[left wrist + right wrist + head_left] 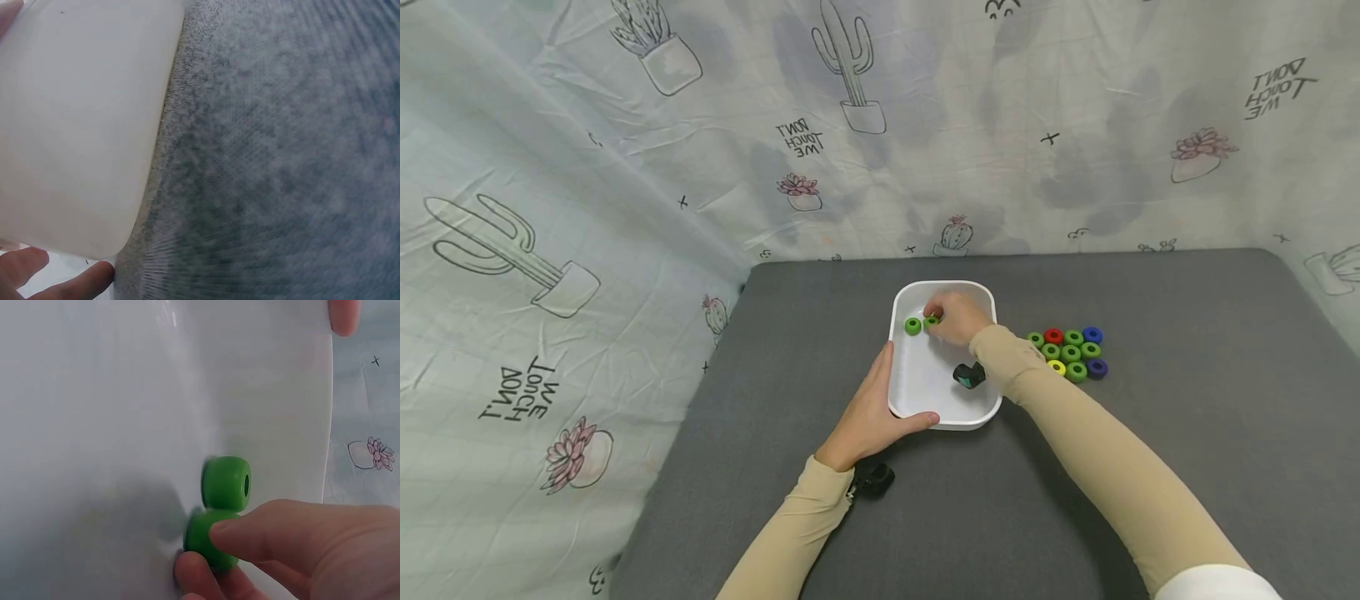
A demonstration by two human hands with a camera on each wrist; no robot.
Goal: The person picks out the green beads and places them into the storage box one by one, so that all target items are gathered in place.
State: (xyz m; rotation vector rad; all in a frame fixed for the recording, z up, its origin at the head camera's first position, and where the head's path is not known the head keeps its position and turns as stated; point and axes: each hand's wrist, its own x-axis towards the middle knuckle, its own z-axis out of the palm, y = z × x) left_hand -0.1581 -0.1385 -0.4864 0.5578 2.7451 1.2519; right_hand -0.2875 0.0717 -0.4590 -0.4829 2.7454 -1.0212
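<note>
A white rectangular tray [925, 367] lies on the grey tabletop. My right hand [955, 317] reaches into its far part and pinches a green bead [201, 536] between thumb and fingers. Touching that one is a second green bead [225, 483], whose hole faces the camera in the right wrist view. At the tray's near left corner, my left hand [872, 417] holds the wall, its thumb over the near rim and its fingers along the left side. The left wrist view catches fingertips [94, 281] against the tray's outer wall [75, 137].
Right of the tray, several beads stand close together in rows: green [1071, 354], red [1053, 336], yellow [1056, 367] and blue [1092, 334]. My right sleeve [1060, 417] hides part of that group. A cactus-printed cloth [1000, 167] hangs behind the grey table [1187, 400].
</note>
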